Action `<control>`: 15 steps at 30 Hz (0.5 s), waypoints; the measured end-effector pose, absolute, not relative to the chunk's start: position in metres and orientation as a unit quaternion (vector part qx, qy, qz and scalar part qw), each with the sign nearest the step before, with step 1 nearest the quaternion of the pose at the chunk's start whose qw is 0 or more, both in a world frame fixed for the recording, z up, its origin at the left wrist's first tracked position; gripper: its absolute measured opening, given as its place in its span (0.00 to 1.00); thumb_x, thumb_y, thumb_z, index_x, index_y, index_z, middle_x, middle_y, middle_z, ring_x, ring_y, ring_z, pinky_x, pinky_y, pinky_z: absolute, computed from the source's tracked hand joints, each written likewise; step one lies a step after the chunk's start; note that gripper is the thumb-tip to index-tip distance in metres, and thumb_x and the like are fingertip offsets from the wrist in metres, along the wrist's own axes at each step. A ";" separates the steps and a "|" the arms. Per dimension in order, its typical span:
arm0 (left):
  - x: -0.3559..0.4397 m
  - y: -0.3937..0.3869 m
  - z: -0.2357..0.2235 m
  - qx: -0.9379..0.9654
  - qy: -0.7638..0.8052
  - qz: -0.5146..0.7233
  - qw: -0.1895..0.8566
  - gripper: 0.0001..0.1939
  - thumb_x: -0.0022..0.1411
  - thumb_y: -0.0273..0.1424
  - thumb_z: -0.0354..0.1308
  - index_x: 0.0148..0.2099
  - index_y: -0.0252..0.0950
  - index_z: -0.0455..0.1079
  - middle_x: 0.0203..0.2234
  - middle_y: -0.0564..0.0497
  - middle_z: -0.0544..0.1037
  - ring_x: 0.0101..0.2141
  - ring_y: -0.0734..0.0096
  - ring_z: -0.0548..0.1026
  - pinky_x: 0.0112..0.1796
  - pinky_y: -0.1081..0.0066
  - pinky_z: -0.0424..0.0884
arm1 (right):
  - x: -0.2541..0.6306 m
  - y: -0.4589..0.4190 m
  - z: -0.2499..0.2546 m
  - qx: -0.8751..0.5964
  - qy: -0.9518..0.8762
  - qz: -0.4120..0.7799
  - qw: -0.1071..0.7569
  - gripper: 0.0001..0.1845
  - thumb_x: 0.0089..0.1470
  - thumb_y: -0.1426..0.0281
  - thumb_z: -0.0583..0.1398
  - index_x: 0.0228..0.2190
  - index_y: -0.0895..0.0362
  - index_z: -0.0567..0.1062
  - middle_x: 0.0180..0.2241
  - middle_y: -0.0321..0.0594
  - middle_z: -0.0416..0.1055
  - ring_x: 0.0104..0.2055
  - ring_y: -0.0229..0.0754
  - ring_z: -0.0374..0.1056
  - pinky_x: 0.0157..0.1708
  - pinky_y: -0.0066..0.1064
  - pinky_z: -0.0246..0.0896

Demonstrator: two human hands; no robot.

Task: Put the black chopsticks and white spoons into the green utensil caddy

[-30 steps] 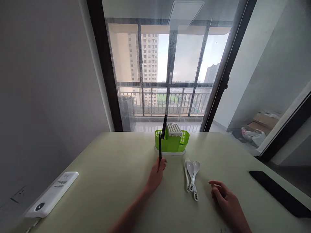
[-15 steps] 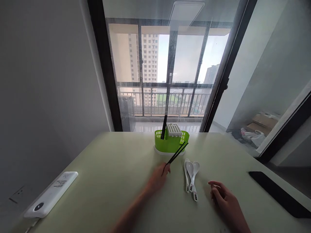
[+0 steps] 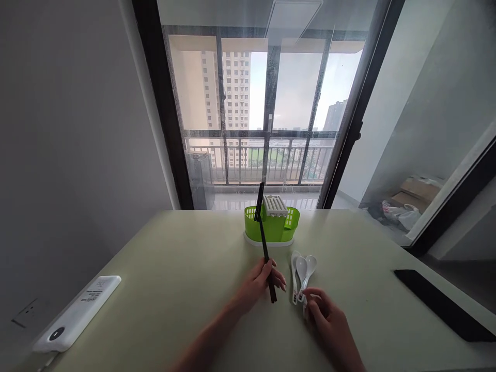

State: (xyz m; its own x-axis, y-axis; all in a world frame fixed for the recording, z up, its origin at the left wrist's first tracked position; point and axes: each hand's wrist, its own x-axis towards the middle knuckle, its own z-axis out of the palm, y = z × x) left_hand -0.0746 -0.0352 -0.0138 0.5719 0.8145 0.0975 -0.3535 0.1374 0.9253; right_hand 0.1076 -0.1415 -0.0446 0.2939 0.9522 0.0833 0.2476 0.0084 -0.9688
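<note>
My left hand [image 3: 260, 281] is closed around a pair of dark chopsticks [image 3: 264, 243], held steeply with their far tips in front of the green basket. That green utensil holder [image 3: 273, 230] has a white slotted top and stands on a white base; more black chopsticks [image 3: 259, 201] lean upright in its left part. Three white spoons [image 3: 301, 266] lie overlapping on the table, bowls pointing away from me. At their handle ends is my right hand [image 3: 324, 315], its thumb and index finger around one handle, partly covering it. Whether it grips that handle firmly is hard to see.
On the left of the pale table [image 3: 174, 268] lies a long white device [image 3: 79, 312] with a cable. A black flat object [image 3: 444, 305] rests near the right edge. Beyond the table's far edge is a glass door.
My left hand has turned the chopsticks from slanting right to nearly upright, leaning slightly left. My right hand has moved left, from bare table to the spoon handles.
</note>
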 end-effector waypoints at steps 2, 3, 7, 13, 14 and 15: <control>-0.076 -0.035 -0.012 0.490 0.212 0.407 0.742 0.22 0.66 0.51 0.58 0.44 0.36 0.63 0.34 0.44 0.82 0.34 0.62 0.81 0.44 0.61 0.71 | 0.106 -0.142 -0.045 -0.617 -0.479 0.332 0.528 0.22 0.58 0.49 0.57 0.40 0.54 0.76 0.21 0.31 0.69 0.23 0.40 0.63 0.25 0.28 0.59; -0.076 -0.034 -0.012 0.478 0.209 0.407 0.750 0.22 0.66 0.50 0.59 0.44 0.36 0.64 0.36 0.42 0.83 0.37 0.60 0.82 0.46 0.59 0.71 | 0.106 -0.143 -0.046 -0.613 -0.475 0.333 0.536 0.23 0.58 0.49 0.57 0.40 0.54 0.77 0.21 0.32 0.69 0.23 0.40 0.63 0.25 0.28 0.59; -0.076 -0.036 -0.008 0.439 0.200 0.397 0.781 0.20 0.65 0.47 0.63 0.44 0.35 0.67 0.42 0.39 0.83 0.42 0.57 0.82 0.51 0.57 0.69 | 0.103 -0.142 -0.042 -0.582 -0.482 0.365 0.543 0.26 0.58 0.46 0.58 0.41 0.55 0.78 0.26 0.35 0.75 0.23 0.39 0.66 0.24 0.27 0.62; -0.074 -0.041 -0.001 0.417 0.173 0.378 0.808 0.18 0.66 0.45 0.62 0.44 0.34 0.71 0.47 0.39 0.81 0.45 0.56 0.81 0.52 0.55 0.70 | 0.077 -0.140 -0.033 -0.554 -0.510 0.363 0.549 0.28 0.59 0.46 0.59 0.48 0.55 0.77 0.43 0.46 0.81 0.32 0.45 0.78 0.33 0.29 0.72; -0.074 -0.042 0.000 0.416 0.170 0.378 0.809 0.17 0.67 0.45 0.61 0.45 0.34 0.71 0.47 0.39 0.81 0.46 0.56 0.80 0.52 0.54 0.71 | 0.072 -0.139 -0.033 -0.550 -0.512 0.362 0.552 0.27 0.59 0.47 0.59 0.49 0.54 0.78 0.43 0.45 0.81 0.34 0.46 0.79 0.35 0.30 0.73; -0.075 -0.042 0.001 0.418 0.171 0.379 0.808 0.17 0.68 0.44 0.61 0.45 0.34 0.71 0.48 0.39 0.81 0.47 0.55 0.80 0.52 0.54 0.71 | 0.068 -0.139 -0.033 -0.548 -0.513 0.363 0.552 0.27 0.60 0.48 0.60 0.49 0.54 0.78 0.42 0.45 0.82 0.34 0.47 0.79 0.35 0.31 0.73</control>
State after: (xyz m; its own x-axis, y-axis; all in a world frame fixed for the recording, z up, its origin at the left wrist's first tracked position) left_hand -0.0746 -0.0423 0.0010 0.6537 0.7556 0.0412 -0.4702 0.3629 0.8045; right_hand 0.0680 -0.1390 -0.0326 0.2100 0.9632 0.1681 0.1620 0.1353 -0.9775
